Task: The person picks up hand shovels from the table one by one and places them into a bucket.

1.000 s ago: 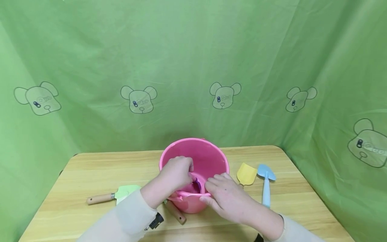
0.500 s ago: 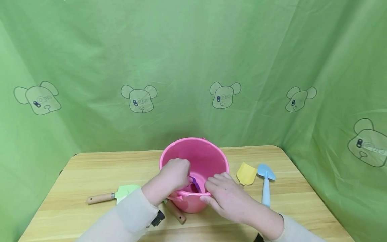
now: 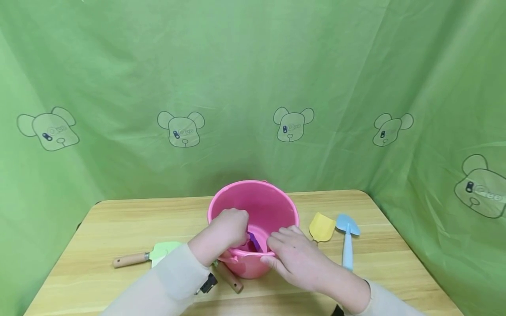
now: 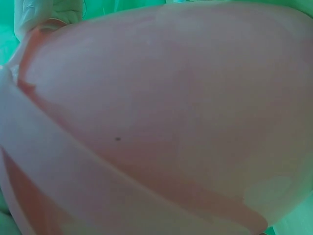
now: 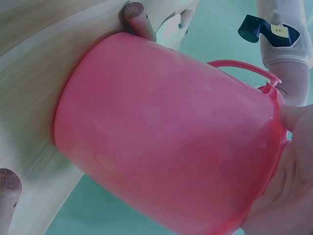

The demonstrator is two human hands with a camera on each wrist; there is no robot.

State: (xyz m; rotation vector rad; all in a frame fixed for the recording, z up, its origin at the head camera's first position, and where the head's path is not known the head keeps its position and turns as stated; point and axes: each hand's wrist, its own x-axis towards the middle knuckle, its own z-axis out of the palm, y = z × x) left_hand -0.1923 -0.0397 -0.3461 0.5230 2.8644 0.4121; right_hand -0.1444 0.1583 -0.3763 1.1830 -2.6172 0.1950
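A pink bucket point(image 3: 272, 197) stands on the wooden table in the head view; its wall point(image 5: 161, 127) takes up much of the right wrist view. My right hand point(image 3: 294, 259) pinches the near right rim, thumb outside and fingers inside. Over the near left rim, my left hand point(image 3: 227, 228) reaches down into the bucket. Its fingertips are hidden inside, so I cannot tell whether they grip the purple piece point(image 3: 254, 241) showing right beside them. The bucket's pink handle point(image 5: 244, 66) hangs at its left side.
Left of the bucket lies a green-bladed hand shovel point(image 3: 158, 252). Another wooden handle point(image 3: 229, 278) sticks out beneath the bucket's near side. To the right lie a yellow shovel point(image 3: 322, 227) and a light blue trowel point(image 3: 348, 243). Green fabric point(image 3: 237, 87) surrounds the table point(image 3: 118, 219).
My left hand has sunk slightly deeper into the bucket, and the purple piece beside it has shifted left and tilted. My right hand keeps its place on the rim.
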